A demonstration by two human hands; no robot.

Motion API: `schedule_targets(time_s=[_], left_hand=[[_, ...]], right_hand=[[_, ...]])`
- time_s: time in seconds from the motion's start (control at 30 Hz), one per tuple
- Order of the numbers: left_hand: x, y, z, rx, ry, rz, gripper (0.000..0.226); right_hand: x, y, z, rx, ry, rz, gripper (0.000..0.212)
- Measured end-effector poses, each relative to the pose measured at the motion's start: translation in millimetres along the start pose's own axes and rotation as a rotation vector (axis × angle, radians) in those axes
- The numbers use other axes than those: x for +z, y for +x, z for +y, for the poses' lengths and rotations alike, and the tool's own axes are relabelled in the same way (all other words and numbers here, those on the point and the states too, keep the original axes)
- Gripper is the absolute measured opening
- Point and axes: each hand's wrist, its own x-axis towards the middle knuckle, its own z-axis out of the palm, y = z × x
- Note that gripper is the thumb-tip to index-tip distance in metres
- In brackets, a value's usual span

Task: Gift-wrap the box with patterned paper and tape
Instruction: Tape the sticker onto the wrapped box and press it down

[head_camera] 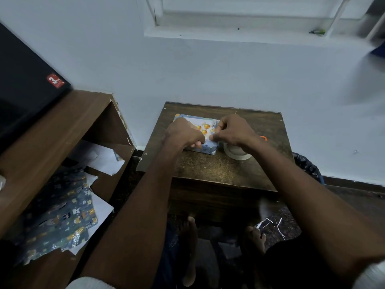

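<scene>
the box (203,130), half covered in patterned paper (208,148), lies on the dark bench (218,172) towards twelve o'clock. the left hand (183,132) presses on it with curled fingers, at nine o'clock of the box. the right hand (233,130) pinches the paper's edge at three o'clock. a tape roll (237,152) sits just beside the box, under the right wrist.

1. A dark panel (25,97) with a red sticker (55,80) showing a 3 leans on the brown shelf unit (68,122) at left.
2. A white window frame (239,21) sits in the pale wall (208,76).
3. Something dark, perhaps a bin bag (308,165), lies right of the counter (218,170).
4. Bare feet (190,232) rest below.
</scene>
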Motion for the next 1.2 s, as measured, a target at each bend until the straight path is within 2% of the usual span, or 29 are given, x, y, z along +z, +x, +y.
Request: schedule_targets(time_s=[0.1,0.2,0.27,0.47,0.57,0.63,0.87,1.0,1.2], left_hand=[[5.8,-5.4,4.3,0.157,-0.077,0.035,0.015],[20.9,-7.6,13.2,0.344,-0.056,0.076,0.016],[32.2,-9.0,20.0,0.445,0.007,0.062,0.017],[54.6,-9.8,30.9,0.55,0.191,0.024,0.013],[55.1,-4.3,30.8,0.55,0.178,0.016,0.017],[54.5,-0.5,29.8,0.558,0.13,-0.021,0.019],[53.1,4.5,27.4,0.553,0.03,-0.077,0.017],[51.1,2.2,30.5,0.527,-0.036,-0.06,0.015],[46.6,-6.6,34.0,0.583,-0.073,-0.078,0.016]], right_hand=[[-11.4,-1.4,6.6,-0.021,0.035,-0.004,0.014],[-25.3,-7.2,20.4,-0.024,0.031,-0.108,0.005],[-33.0,-11.3,29.7,-0.029,-0.009,-0.151,0.019],[-49.1,-23.7,47.4,-0.048,-0.232,-0.406,0.026],[-43.6,-24.9,53.7,-0.06,-0.39,-0.35,0.03],[-41.8,-22.8,58.5,-0.091,-0.382,-0.307,0.026],[-64.6,-23.1,64.3,-0.114,-0.009,-0.211,0.012],[-68.2,-26.2,68.1,-0.118,0.14,-0.183,0.012],[-72.7,-26.9,66.7,-0.173,0.157,-0.134,0.016]])
